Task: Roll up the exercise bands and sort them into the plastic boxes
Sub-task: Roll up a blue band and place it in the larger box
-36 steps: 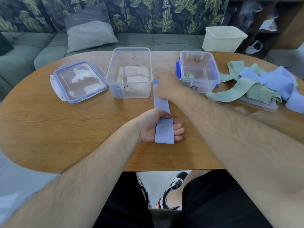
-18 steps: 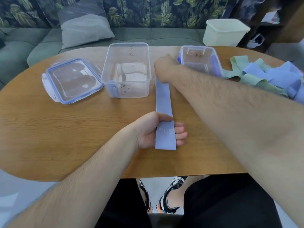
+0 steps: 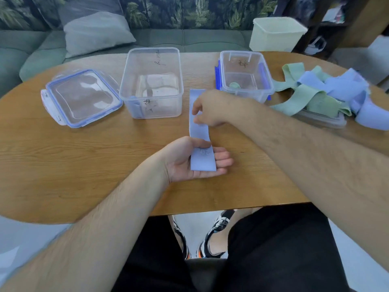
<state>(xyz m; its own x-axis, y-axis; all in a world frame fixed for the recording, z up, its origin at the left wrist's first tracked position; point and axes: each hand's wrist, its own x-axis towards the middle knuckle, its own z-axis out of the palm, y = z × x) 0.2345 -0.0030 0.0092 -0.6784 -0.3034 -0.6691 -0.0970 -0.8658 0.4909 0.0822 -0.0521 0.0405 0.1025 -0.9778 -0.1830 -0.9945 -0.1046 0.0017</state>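
Observation:
A flat lilac exercise band (image 3: 199,131) lies stretched lengthwise on the wooden table (image 3: 63,161). My left hand (image 3: 189,161) lies palm up under its near end, thumb pressed on top. My right hand (image 3: 212,108) pinches the band about midway along, with the far end showing beyond it. Behind stand two clear plastic boxes: a larger one (image 3: 152,83) with a lilac roll against its front wall, and a smaller blue-clipped one (image 3: 244,74) with a green roll (image 3: 234,85) inside. A heap of green and lilac bands (image 3: 324,91) lies at the right.
A clear lid with blue trim (image 3: 82,98) lies at the left of the table. Another lid (image 3: 322,121) sits under the band heap. A cream tub (image 3: 275,35) stands behind the table, by a green sofa with a grey cushion (image 3: 94,32).
My right hand has slid back along the band from its far end near the boxes to about its middle. The left hand keeps hold of the near end.

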